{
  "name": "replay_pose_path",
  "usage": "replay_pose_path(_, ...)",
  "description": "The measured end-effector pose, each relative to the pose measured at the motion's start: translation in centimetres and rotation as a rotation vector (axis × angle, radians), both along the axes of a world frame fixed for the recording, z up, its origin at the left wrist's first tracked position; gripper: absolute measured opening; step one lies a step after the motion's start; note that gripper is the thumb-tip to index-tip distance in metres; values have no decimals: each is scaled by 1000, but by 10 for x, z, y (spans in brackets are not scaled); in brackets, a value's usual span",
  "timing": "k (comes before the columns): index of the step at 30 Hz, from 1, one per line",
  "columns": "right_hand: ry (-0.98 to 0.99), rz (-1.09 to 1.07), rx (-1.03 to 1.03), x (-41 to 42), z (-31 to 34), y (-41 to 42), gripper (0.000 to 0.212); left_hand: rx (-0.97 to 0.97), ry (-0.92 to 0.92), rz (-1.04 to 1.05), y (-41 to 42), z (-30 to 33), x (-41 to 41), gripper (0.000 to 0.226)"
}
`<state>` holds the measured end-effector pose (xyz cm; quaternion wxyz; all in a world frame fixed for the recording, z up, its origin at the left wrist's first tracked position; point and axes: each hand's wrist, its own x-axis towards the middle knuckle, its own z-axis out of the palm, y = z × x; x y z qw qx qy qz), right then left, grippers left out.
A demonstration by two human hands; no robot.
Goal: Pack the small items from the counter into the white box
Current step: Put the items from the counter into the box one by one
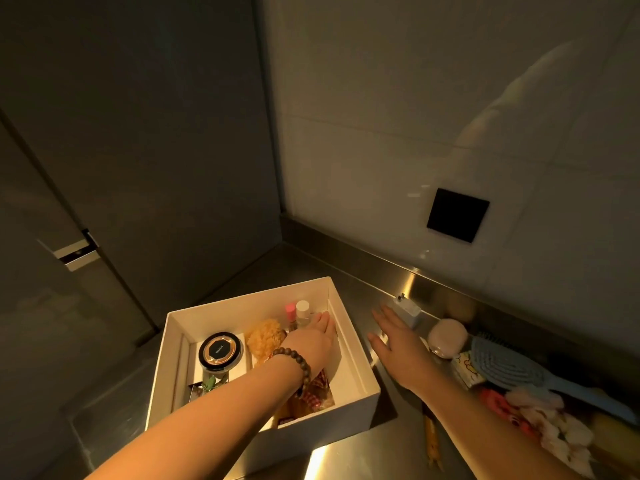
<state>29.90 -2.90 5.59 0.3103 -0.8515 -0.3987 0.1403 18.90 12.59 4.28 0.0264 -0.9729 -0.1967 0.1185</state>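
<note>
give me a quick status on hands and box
Left hand open, inside box. Right hand open, reaching for charger. Brush unpacked. Nothing in the way.

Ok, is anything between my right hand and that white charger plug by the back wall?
Nothing visible. Your right hand is open above bare counter, fingers stretched toward the white charger plug just beyond them. The round pink puff lies to the right, off that line.

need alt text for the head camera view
A person's left hand reaches into an open white cardboard box of small items on a steel counter, while the open right hand extends toward a small white charger plug.
</note>
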Motion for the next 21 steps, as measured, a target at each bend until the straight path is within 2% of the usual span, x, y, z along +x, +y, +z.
replay_pose_path(5,-48,13,-38,-3,-7,4,55,44,0,40,2,4,11,75)
replay_pose_path(8,-82,16,-75,-7,-4,1,57,7,-28,58,4,14,9,69)
replay_pose_path(14,-79,-5,-69,-20,13,-28,58,-160,-251,111,-16,56,-10,45)
replay_pose_path(21,-83,-152,-6,-28,36,-102,56,-202,-550,-102,-78,101,-5,46)
